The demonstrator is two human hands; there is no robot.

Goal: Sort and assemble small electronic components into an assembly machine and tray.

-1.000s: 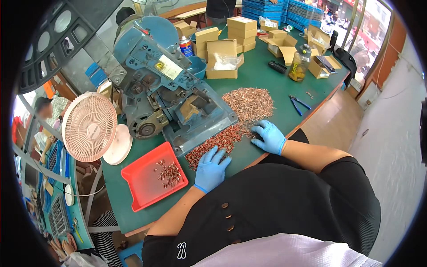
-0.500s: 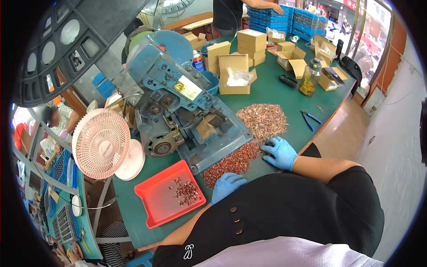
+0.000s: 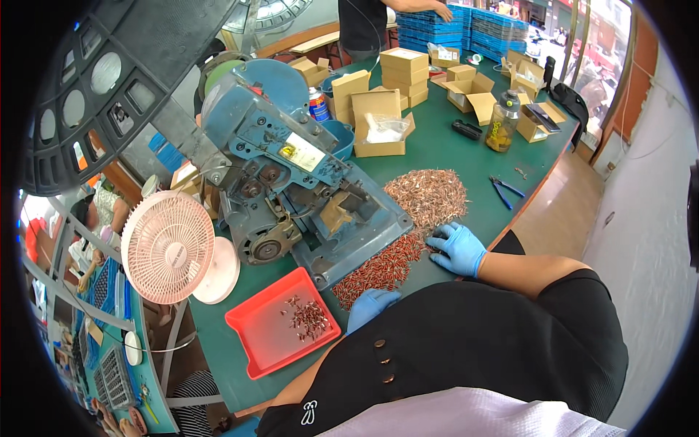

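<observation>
Two gloved hands at the near edge of the green worktop (image 3: 451,153): right hand (image 3: 457,247) flat, fingers spread, resting on the fringe of the copper-coloured pile of small metal parts (image 3: 429,195); left hand (image 3: 370,306) partly hidden behind the black sleeve, touching the near end of the band of reddish parts (image 3: 382,266), grip impossible to tell. One blue press machine (image 3: 291,182) just beyond the parts, toward the left edge. One red tray (image 3: 280,324) at the near-left corner, holding a small cluster of parts. One pink fan (image 3: 167,247) beside the tray. One pair of blue-handled pliers (image 3: 504,191) near the right edge. One amber jar (image 3: 502,124), one spray can (image 3: 318,104) and many cardboard boxes (image 3: 382,120), too many to count surely, toward the far edge.
</observation>
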